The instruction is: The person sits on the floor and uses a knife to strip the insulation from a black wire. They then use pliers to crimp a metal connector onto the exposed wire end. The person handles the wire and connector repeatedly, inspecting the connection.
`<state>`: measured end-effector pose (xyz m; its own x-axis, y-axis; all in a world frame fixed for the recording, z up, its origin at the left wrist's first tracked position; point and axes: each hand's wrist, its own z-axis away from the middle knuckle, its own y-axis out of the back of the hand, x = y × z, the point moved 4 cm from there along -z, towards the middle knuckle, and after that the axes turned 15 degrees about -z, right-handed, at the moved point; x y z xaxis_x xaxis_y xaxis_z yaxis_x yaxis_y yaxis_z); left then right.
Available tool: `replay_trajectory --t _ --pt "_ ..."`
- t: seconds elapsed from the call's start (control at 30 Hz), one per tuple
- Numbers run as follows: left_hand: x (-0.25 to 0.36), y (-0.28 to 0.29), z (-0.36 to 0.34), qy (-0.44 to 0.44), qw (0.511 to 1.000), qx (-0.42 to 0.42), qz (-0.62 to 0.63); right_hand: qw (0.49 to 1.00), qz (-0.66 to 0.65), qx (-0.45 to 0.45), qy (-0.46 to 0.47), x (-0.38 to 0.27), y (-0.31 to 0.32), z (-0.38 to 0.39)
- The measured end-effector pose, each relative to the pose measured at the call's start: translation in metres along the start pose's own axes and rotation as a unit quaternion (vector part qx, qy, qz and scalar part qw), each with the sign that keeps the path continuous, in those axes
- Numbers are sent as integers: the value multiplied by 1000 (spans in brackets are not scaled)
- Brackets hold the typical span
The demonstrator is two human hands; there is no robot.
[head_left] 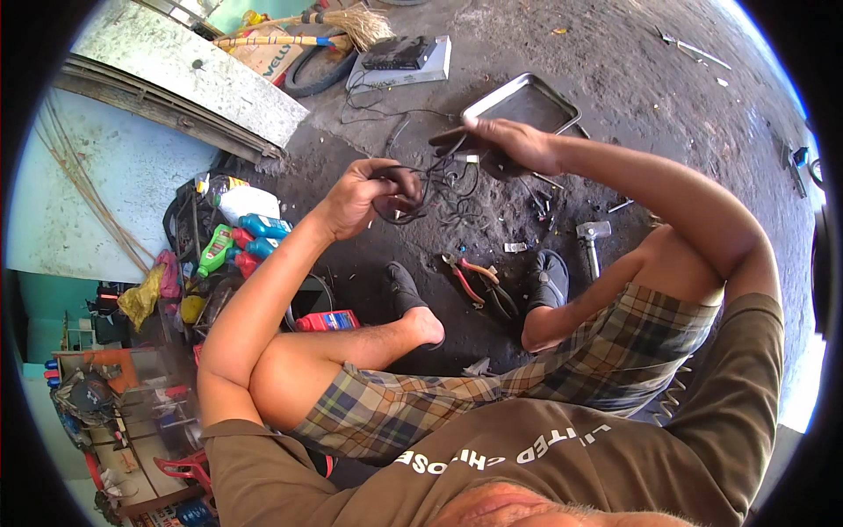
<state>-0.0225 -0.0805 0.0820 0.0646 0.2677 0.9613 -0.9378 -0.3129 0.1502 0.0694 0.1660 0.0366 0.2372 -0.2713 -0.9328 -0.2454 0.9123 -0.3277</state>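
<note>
A loop of thin black cable (424,195) is wrapped in my left hand (367,198), whose fingers are closed around it. Ahead and to the right, my right hand (518,146) pinches the same cable, with its fingers partly in shadow and blurred. Strands run between the two hands. Just below my right fingers hangs a small pale connector (471,159). More loose cable lies tangled on the dark ground beneath. Behind my right hand is a shallow metal tray (569,114).
Red-handled pliers (463,279) and a hammer (594,249) lie near my feet. Bottles (216,250) crowd the left side, by a red container (327,321). A box with a black device (399,54), a tire (312,77) and a broom (356,28) are at the far side.
</note>
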Motion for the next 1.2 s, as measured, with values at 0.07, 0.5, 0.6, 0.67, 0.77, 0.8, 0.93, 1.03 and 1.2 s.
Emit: replay_trajectory --t 0.07,0.5,0.6,0.67,0.77,0.8,0.93,1.03,1.2 --pt "6 7 1 -37 999 3 16 995 93 -33 30 0 -2 0" --pt "28 25 2 -87 946 58 308 963 242 -112 -33 10 -8 -8" --pt "28 41 6 -81 943 140 290 977 162 -79 -114 13 -3 -2" --pt "28 49 10 -74 934 195 291 984 83 -50 -149 12 -2 3" --pt "28 56 11 -87 939 177 281 984 12 -37 -174 10 0 5" --pt "28 56 10 -82 937 195 279 983 1 -55 -177 12 4 3" --pt "27 61 9 -51 942 250 220 983 -6 -98 -153 15 3 0" --pt "20 70 17 -19 938 288 190 985 -20 -94 -140 4 -9 3" --pt "21 60 18 81 932 352 42 984 -50 -108 -134 -3 -10 7"
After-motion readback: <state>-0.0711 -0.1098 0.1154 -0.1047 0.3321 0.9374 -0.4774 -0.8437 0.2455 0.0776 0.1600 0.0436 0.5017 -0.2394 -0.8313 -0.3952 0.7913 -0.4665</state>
